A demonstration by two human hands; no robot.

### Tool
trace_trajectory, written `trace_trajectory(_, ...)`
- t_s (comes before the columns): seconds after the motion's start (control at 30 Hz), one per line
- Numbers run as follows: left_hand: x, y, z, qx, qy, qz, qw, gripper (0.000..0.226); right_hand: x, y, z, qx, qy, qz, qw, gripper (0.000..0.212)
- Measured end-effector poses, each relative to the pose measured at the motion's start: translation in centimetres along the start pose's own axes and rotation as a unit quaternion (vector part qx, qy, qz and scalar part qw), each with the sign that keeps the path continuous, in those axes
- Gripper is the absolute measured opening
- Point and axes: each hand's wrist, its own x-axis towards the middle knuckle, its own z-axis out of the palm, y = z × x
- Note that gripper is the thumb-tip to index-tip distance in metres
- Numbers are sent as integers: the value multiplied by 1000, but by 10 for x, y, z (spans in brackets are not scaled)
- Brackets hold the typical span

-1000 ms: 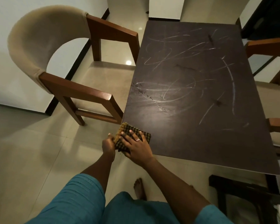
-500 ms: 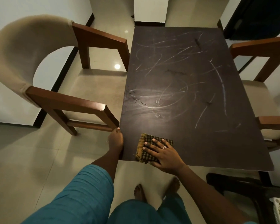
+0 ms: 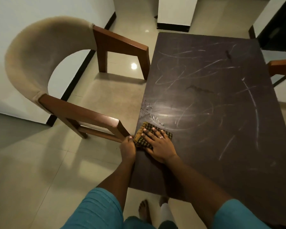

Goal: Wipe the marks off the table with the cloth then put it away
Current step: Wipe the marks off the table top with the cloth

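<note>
— The hands first?
— The right hand lies flat on the cloth, fingers straight and spread, pressing it down; a ring sits on one finger. The left hand is at the bench's left edge, touching the cloth's side; its fingers are hidden, so I cannot tell whether it grips anything.
— And the cloth?
— Folded into a small pad, dark checks on mustard yellow, a frayed yellow border toward the edge; it lies on the bench at the near-left side, just short of some pale specks.
— The surface?
— Dark and matt; chalky looping marks cover most of it beyond the cloth.
— Around it?
— A wooden chair with a curved beige back stands at the left; bare feet on the glossy tiled floor.
</note>
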Motion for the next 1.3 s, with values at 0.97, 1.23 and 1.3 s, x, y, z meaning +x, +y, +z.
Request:
trace_trajectory(0.97,43,42,30,135,-43,58,988,29,87,41,-35,7,18,28,999,56)
trace_trajectory(1.23,42,39,31,126,-63,55,988,31,95,84,-55,-5,27,88,996,56)
trace_trajectory(1.3,43,39,32,132,-60,64,987,31,105,108,-66,6,43,134,990,57)
